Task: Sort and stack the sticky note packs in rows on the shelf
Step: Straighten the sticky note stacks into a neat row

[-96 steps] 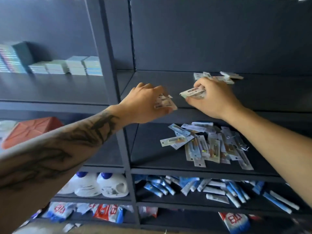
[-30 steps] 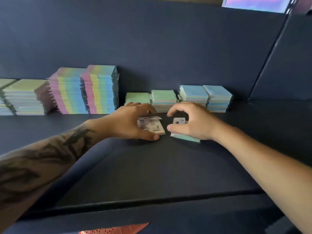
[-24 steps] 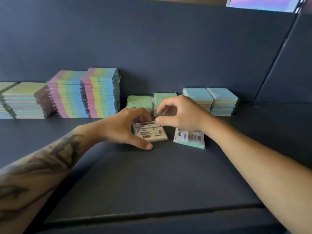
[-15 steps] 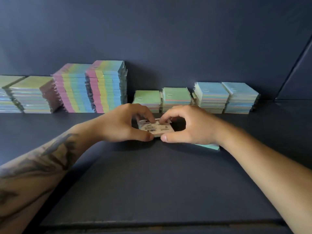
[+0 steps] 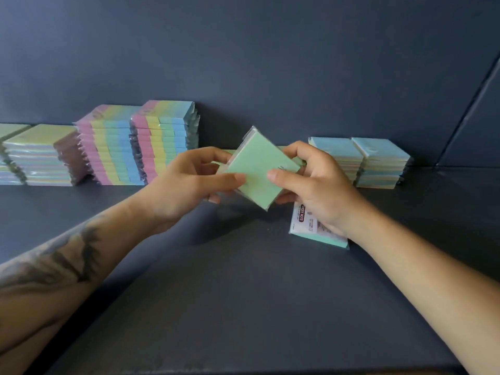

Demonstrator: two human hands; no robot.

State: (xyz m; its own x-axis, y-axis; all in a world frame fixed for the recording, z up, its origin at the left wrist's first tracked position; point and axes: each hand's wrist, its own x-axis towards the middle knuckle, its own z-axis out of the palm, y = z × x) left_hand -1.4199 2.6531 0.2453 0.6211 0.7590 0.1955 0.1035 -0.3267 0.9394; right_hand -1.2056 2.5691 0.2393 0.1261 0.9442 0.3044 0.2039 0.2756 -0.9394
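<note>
Both hands (image 5: pixel 254 182) now pinching one green pack (image 5: pixel 261 169), lifted off the shelf (image 5: pixel 243 293) and turned plain-side up.

Stacks (image 5: pixel 165 142) behind held pack (image 5: pixel 259 169)

dark blue-grey shelf (image 5: pixel 243 307), matching back wall (image 5: pixel 270 63), angled side panel (image 5: pixel 476 125)

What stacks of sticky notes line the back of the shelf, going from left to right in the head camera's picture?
Yellow-green topped stacks → two tall rainbow-striped stacks → green pack held up in both hands → two short blue-topped stacks.
</note>
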